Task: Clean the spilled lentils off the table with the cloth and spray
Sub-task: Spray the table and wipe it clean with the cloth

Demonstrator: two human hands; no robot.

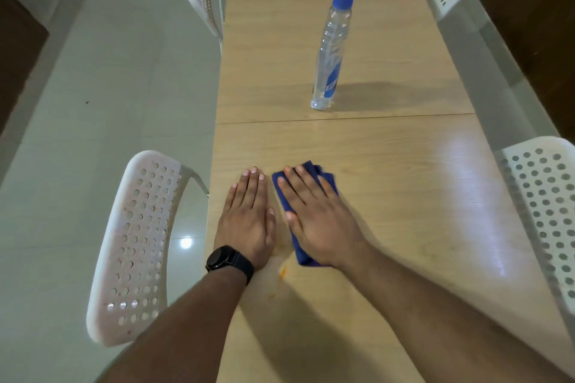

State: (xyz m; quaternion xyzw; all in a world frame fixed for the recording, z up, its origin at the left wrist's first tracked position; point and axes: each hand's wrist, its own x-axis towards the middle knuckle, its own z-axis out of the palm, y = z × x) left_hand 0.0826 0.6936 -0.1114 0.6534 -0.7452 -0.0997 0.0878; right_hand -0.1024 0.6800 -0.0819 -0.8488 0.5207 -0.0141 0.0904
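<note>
Lentils (282, 270): few orange bits near wrists. Right hand (317, 221) flat, pressing blue cloth (323, 179) for wiping; left hand (249, 221) flat on table (389, 196), likely bracing. Spray bottle (329, 56) upright, far.

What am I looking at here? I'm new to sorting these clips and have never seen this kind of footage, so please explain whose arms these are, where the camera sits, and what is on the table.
There is no machine here: a person wears one wide camera on the head, looking forward and down, so the arms are their own. The left hand, with a black watch on its wrist, lies flat on the wooden table. The right hand presses a folded blue cloth down with straight fingers. Near the wrists a few orange bits, probably lentils, are blurred. Farther away a clear spray bottle with a blue trigger stands upright, untouched. White perforated chairs flank the table.
</note>
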